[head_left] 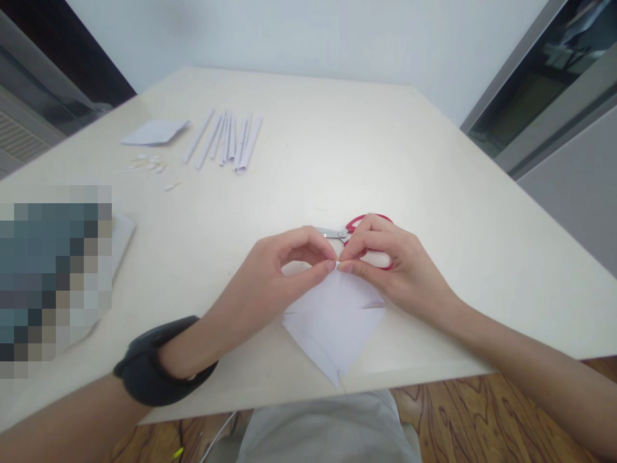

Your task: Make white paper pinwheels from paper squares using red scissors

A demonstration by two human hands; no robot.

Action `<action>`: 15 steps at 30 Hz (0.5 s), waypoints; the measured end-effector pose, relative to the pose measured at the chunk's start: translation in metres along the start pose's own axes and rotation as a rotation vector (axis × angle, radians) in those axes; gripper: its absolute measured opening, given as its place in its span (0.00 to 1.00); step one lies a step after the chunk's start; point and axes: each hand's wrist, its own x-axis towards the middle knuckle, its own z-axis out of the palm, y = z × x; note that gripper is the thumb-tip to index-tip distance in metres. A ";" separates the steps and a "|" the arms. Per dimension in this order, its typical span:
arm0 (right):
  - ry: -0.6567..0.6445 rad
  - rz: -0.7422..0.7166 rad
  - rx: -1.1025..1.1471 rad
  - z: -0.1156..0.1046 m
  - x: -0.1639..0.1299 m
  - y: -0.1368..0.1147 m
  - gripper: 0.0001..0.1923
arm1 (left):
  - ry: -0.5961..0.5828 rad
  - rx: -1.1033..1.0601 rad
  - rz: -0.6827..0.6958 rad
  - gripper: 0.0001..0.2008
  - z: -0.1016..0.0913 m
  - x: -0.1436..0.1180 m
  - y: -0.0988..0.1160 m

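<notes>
Head view: both hands, left (277,273) and right (393,267), are pinching the paper's (332,321) top corner together just before the scissors (354,226), each grip pressed on it, seemingly steadying a fold.

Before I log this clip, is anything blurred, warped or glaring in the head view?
Head view: a pixelated block masks the left edge, light is soft and even, with faint shadows under the left hand and right hand. The table edges bow from wide-angle distortion. The sheet of paper, scissors and far paper strips stay sharp, and no harsh glare shows.
</notes>
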 end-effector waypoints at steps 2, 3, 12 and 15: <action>-0.007 -0.002 -0.005 0.000 0.000 0.000 0.05 | -0.007 -0.009 0.004 0.03 0.000 0.000 -0.001; -0.009 -0.004 -0.004 0.000 0.000 -0.001 0.05 | -0.010 -0.015 0.004 0.03 0.000 0.000 -0.001; 0.009 -0.007 0.001 -0.002 0.000 -0.001 0.05 | 0.010 0.032 -0.029 0.05 -0.002 0.000 0.002; 0.017 -0.004 -0.006 -0.003 0.000 -0.002 0.05 | 0.017 0.040 -0.041 0.05 -0.003 0.000 0.002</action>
